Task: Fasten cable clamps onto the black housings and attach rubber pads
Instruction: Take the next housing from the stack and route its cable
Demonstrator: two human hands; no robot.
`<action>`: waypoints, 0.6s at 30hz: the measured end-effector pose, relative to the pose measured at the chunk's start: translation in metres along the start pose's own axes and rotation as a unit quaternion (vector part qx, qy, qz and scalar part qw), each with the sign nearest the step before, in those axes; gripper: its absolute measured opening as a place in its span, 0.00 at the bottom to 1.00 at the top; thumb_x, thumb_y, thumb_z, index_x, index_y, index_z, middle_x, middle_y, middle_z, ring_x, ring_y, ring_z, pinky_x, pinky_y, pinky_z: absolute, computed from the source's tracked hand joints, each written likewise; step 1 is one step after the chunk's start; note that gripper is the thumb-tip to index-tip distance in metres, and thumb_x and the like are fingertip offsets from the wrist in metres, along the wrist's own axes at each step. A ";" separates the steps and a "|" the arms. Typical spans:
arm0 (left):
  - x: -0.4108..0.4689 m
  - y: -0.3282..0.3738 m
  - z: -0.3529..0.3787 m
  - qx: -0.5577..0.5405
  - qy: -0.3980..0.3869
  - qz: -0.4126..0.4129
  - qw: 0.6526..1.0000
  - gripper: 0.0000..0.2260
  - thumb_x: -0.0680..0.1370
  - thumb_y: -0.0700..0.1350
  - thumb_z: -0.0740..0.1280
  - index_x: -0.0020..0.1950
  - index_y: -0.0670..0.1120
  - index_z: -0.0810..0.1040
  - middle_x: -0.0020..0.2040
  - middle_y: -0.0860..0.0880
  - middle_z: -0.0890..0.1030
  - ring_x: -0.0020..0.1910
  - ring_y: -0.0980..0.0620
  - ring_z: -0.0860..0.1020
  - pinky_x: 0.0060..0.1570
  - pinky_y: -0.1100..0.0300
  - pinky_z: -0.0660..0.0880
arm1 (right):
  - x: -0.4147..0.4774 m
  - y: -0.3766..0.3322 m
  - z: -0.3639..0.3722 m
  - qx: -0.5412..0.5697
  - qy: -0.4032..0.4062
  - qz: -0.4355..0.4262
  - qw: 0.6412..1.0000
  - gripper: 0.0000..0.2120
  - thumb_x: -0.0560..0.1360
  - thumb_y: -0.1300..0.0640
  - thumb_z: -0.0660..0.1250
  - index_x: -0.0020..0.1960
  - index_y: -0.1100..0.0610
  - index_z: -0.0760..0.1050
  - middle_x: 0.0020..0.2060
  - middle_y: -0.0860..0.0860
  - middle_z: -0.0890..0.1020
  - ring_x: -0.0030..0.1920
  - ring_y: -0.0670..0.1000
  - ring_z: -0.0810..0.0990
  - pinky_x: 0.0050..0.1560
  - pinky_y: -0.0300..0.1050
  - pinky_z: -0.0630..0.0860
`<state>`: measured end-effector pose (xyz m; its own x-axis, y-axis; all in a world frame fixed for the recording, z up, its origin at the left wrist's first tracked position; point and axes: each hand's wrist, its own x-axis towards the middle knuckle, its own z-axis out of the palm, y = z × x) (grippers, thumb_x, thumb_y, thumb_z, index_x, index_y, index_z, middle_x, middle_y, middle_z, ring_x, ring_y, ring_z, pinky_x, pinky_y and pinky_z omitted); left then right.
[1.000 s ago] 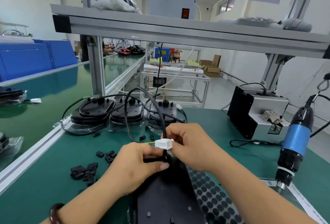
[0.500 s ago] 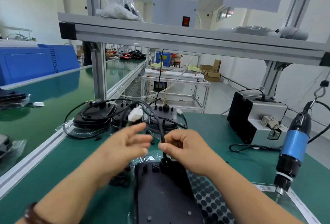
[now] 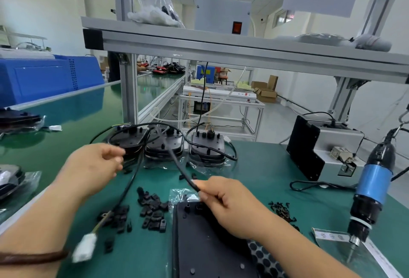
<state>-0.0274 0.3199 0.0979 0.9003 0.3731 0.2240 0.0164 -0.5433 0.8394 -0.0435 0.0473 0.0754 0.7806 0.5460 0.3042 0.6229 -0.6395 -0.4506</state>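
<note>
dangling from the black cable [image 3: 132, 180], a blurred white connector [image 3: 84, 247].

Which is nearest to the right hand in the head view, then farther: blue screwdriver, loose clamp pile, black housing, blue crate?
1. black housing, directly under the right hand, which pinches the cable.
2. clamp pile, just left of it.
3. blue screwdriver, hanging at far right.
4. blue crate, far back left.

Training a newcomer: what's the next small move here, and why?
Probably the left hand should pick a cable clamp from the loose pile lying just below it: the right hand pinches the black cable right above the black housing, ready for clamping.
</note>
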 end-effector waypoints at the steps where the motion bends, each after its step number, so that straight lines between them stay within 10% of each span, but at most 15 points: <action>1: -0.006 0.006 0.001 0.055 0.090 0.080 0.991 0.08 0.78 0.37 0.64 0.54 0.43 0.80 0.47 0.46 0.83 0.46 0.44 0.79 0.53 0.52 0.75 | 0.001 0.000 0.002 -0.024 -0.008 -0.005 1.000 0.13 0.81 0.54 0.58 0.61 0.43 0.76 0.39 0.42 0.71 0.42 0.42 0.72 0.45 0.36 0.69; 3: -0.029 0.031 0.003 0.059 0.183 0.275 0.942 0.08 0.77 0.41 0.64 0.54 0.50 0.79 0.47 0.53 0.81 0.46 0.52 0.77 0.50 0.59 0.73 | 0.002 -0.001 0.005 -0.043 -0.016 -0.001 0.999 0.13 0.81 0.53 0.58 0.62 0.44 0.76 0.42 0.45 0.71 0.44 0.48 0.73 0.48 0.41 0.72; 6: -0.057 0.051 0.020 0.125 -0.069 0.445 0.884 0.11 0.77 0.49 0.61 0.56 0.57 0.78 0.50 0.64 0.78 0.50 0.66 0.74 0.54 0.73 0.68 | 0.003 -0.003 0.006 -0.030 -0.025 -0.005 0.999 0.09 0.81 0.54 0.59 0.53 0.51 0.79 0.42 0.48 0.70 0.43 0.50 0.73 0.49 0.47 0.73; 9: -0.062 0.041 0.043 0.230 -0.235 0.404 0.854 0.13 0.77 0.54 0.61 0.60 0.64 0.75 0.53 0.63 0.80 0.53 0.65 0.74 0.61 0.64 0.70 | 0.005 -0.001 0.004 -0.016 -0.037 0.003 0.999 0.10 0.80 0.56 0.61 0.45 0.58 0.79 0.40 0.47 0.69 0.42 0.47 0.71 0.47 0.42 0.70; 13: -0.057 0.029 0.051 0.214 -0.244 0.349 0.879 0.18 0.75 0.57 0.66 0.56 0.79 0.64 0.48 0.64 0.81 0.47 0.64 0.77 0.49 0.61 0.75 | 0.006 0.004 -0.001 0.007 -0.049 0.034 0.998 0.09 0.78 0.51 0.65 0.49 0.51 0.84 0.42 0.48 0.74 0.46 0.46 0.75 0.52 0.42 0.72; 18: -0.057 0.023 0.058 0.123 -0.255 0.265 0.922 0.11 0.72 0.55 0.72 0.48 0.72 0.77 0.41 0.67 0.81 0.43 0.67 0.78 0.49 0.65 0.75 | 0.020 0.011 -0.030 0.156 -0.064 0.120 0.978 0.04 0.75 0.49 0.71 0.47 0.43 0.84 0.41 0.41 0.84 0.43 0.36 0.80 0.48 0.33 0.76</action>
<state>-0.0534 0.2421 0.0760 0.8965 -0.3622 0.2551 -0.4429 -0.7248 0.5277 -0.0196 0.0347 0.1011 0.8771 0.4766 0.0603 0.3615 -0.5721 -0.7362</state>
